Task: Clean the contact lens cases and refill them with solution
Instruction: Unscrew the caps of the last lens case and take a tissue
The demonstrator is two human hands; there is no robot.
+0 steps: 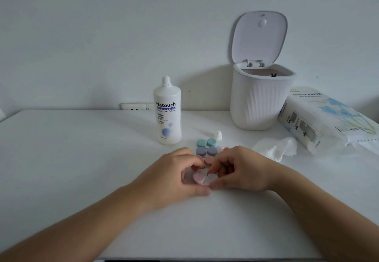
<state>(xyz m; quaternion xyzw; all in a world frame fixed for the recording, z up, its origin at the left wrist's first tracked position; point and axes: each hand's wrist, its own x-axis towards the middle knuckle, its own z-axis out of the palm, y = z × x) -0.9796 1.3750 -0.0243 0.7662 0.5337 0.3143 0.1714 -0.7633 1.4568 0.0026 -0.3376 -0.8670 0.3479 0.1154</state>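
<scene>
- Head view: left hand (176,171) and right hand (240,169) both pinch the pink contact lens case (202,178), near centre of the white table (82,148).
- Risk: its right well appears uncapped (contents unclear); tilting could spill.
- Legible: solution bottle (167,111) "Natouch, Contact Lens Solution"; tissue pack (322,118) "TISSUE PAPER".

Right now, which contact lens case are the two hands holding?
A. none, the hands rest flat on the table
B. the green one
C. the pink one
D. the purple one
C: the left hand and right hand both pinch the pink case with their fingers, while the green case and purple case lie untouched behind them, near the solution bottle.
</scene>
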